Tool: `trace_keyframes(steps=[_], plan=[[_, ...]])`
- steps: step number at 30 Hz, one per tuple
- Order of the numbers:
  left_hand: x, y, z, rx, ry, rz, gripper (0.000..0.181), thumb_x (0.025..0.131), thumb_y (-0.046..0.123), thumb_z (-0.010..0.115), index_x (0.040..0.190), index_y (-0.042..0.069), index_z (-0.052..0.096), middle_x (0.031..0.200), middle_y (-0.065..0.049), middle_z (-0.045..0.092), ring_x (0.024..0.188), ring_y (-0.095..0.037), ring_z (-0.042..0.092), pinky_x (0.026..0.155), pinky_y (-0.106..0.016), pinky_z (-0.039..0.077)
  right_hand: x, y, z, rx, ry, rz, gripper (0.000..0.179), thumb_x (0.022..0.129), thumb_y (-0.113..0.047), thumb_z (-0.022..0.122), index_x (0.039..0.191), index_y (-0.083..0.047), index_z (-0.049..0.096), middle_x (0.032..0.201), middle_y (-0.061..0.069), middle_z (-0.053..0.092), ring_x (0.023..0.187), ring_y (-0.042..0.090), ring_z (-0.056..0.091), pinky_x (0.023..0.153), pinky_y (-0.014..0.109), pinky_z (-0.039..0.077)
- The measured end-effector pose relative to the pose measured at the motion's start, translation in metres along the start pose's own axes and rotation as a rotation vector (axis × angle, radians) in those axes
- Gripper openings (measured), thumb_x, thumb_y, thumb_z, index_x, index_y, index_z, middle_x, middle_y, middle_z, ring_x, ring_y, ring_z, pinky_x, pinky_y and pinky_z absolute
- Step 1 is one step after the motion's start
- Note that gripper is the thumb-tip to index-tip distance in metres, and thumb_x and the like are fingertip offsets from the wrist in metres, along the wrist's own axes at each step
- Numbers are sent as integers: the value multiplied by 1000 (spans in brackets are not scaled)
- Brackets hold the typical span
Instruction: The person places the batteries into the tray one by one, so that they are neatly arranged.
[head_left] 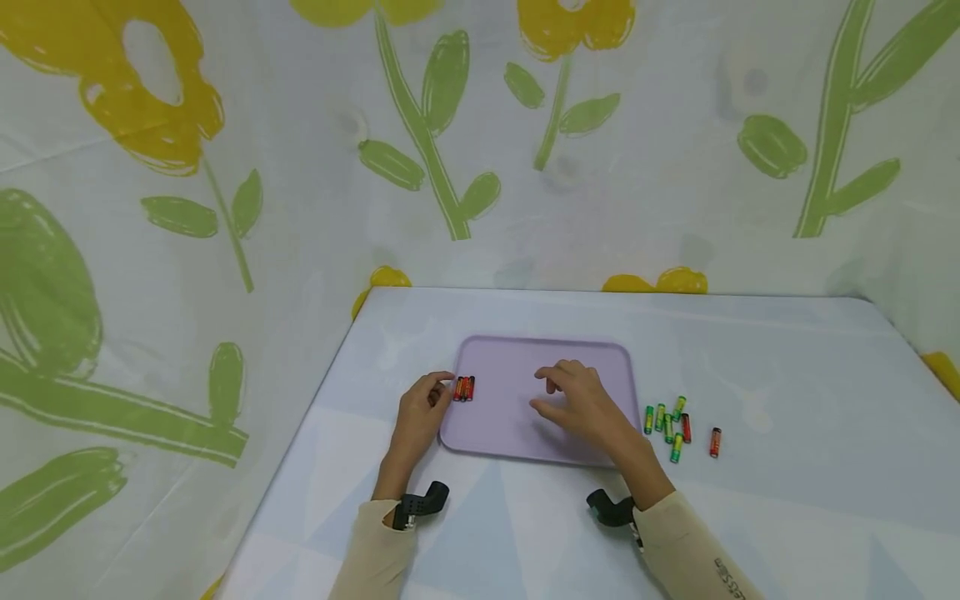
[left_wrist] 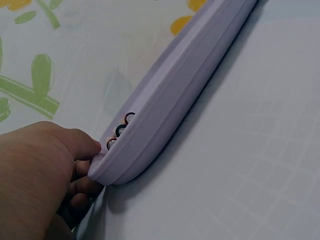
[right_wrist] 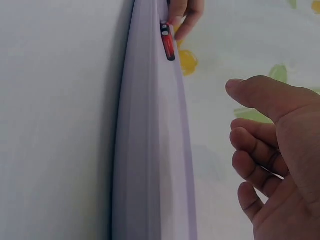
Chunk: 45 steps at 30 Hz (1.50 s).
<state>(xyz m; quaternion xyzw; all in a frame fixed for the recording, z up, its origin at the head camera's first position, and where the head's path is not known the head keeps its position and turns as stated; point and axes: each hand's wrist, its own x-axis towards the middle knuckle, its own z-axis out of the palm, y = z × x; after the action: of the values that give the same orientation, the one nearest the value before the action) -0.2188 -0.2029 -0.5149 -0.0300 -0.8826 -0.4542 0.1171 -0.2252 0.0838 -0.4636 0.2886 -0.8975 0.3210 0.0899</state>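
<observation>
A shallow lilac tray (head_left: 498, 425) lies on the table. Red-and-black batteries (head_left: 463, 389) are lined up side by side against its left wall; their ends (left_wrist: 120, 130) show over the rim in the left wrist view. My left hand (head_left: 420, 412) holds the tray's left edge, thumb on the rim and the other fingers curled below it on the outside. Over the right half of the tray hovers my right hand (head_left: 585, 404), its fingers loosely bent, thumb apart and nothing between them. That bare grasp also shows in the right wrist view, where the hand (right_wrist: 295, 145) is clear of the tray.
To the right of the tray lie several loose green batteries (head_left: 668, 428), with a red battery (head_left: 686, 428) among them and another red battery (head_left: 716, 442) farther right. A flower-patterned curtain (head_left: 660, 192) hangs behind the table (head_left: 795, 375) and along its left side.
</observation>
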Motion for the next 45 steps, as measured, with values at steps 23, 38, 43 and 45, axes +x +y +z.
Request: trace_keyframes(steps=[23, 38, 43, 45], plan=[[1, -5, 5, 4, 12, 37, 22, 98, 10, 64, 120, 12, 68, 91, 1, 61, 79, -14, 55, 67, -27, 47, -62, 46, -41, -56, 198, -52, 34, 77, -8, 85, 106, 0, 69, 83, 1, 58, 83, 18, 52, 76, 41, 40], [2, -5, 3, 9, -18, 13, 21, 101, 17, 62, 122, 16, 67, 94, 0, 61, 81, -15, 56, 69, -28, 48, -109, 72, -68, -114, 268, 36, 38, 74, -4, 86, 107, 0, 69, 80, 0, 57, 83, 17, 49, 70, 24, 39], [0, -1, 3, 7, -5, 9, 21, 99, 13, 63, 120, 14, 68, 92, -1, 61, 79, -16, 55, 68, -28, 47, -119, 82, -81, -147, 287, 84, 39, 74, -3, 86, 108, 0, 68, 79, -1, 56, 82, 17, 49, 69, 28, 41], [0, 0, 3, 3, -6, 13, 22, 99, 13, 63, 120, 13, 68, 92, -2, 61, 79, -16, 55, 68, -28, 46, -123, 85, -83, -149, 293, 114, 38, 74, -3, 86, 108, 0, 69, 81, -1, 56, 79, 16, 48, 65, 26, 41]])
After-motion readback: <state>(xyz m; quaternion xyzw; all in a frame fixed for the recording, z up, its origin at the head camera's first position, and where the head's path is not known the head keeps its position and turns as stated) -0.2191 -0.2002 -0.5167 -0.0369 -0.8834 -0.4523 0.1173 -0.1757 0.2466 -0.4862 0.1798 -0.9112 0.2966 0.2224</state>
